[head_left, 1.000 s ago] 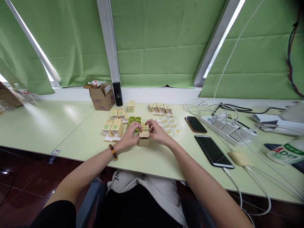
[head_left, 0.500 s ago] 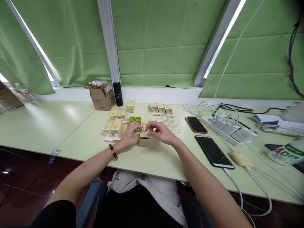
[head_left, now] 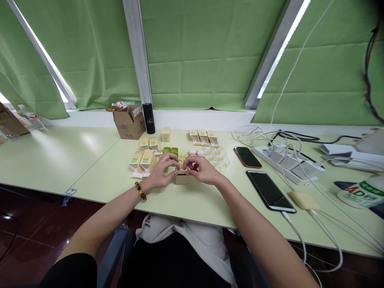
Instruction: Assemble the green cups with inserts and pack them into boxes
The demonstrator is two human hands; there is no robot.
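The small tan carton point(head_left: 181, 177) stands on the bench point(head_left: 99, 168), near its front edge. Your left hand point(head_left: 160, 173) and right hand point(head_left: 204, 171) flank it, each grip pinched on its top flaps. Folded cartons point(head_left: 143, 162) crowd the left; open bench lies before you.

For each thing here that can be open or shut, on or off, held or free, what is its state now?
Small box: upright on the table, top flaps being worked by both hands.
Left hand: on the small box, fingers at its top.
Right hand: on the small box, fingers at its top.
Brown carton: flaps open.
Near phone: screen dark, cable plugged in.
Far phone: screen dark.
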